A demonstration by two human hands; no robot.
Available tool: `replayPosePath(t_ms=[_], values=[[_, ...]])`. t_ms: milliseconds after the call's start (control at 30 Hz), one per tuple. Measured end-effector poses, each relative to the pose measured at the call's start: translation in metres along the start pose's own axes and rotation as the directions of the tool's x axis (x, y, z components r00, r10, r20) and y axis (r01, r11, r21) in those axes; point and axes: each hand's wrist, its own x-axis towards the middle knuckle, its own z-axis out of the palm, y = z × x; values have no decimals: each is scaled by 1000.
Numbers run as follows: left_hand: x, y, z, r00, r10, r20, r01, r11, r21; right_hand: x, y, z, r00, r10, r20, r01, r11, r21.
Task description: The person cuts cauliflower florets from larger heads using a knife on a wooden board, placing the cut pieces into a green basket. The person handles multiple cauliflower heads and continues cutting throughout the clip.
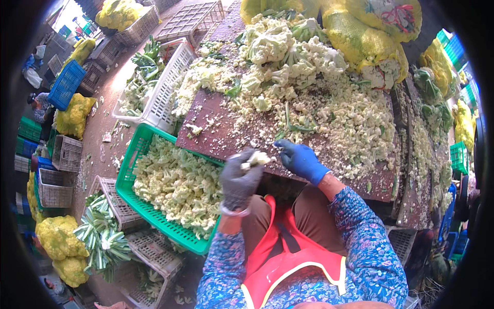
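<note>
My left hand (240, 179), in a grey glove, grips a pale cauliflower piece (259, 158) above the near edge of the wooden table (210, 143). My right hand (303, 160), in a blue glove with darkened fingertips, is beside it over the same edge. Its fingers are curled, and whether they hold something small cannot be made out. Loose cauliflower florets (355, 127) and crumbs spread across the tabletop. Larger cauliflower heads (270, 40) are heaped at the back. To my left, a green plastic basket (156, 220) holds many cut florets (173, 181).
Yellow mesh sacks (359, 38) of cauliflower rest at the table's far side. A white crate (164, 87) with leaves stands beyond the green basket. Trimmed stalks (102, 235) and grey crates (154, 251) lie at left. Another person (38, 106) is near a blue crate (66, 85).
</note>
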Motion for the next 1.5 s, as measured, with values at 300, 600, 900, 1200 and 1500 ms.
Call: replayPosePath(t_ms=[300, 600, 900, 1200, 1500], values=[[-3, -47, -129, 1000, -1, -21, 20, 321, 947, 109, 14, -16, 957, 276, -85, -236, 917, 322], [16, -57, -73, 991, -75, 108, -3, 808, 589, 141, 12, 3, 942, 300, 150, -283, 471, 835], [42, -46, -13, 826, -544, 145, 531, 668, -521, 52, -57, -8, 976, -14, 216, -172, 553, 815], [20, -45, -29, 838, -532, 119, 467, 589, -660, 15, -77, 15, 987, -92, 135, 79, 992, 102], [21, -32, -36, 856, -474, 206, 463, 525, -714, 3, -81, 12, 987, -161, 9, 158, 974, 162]])
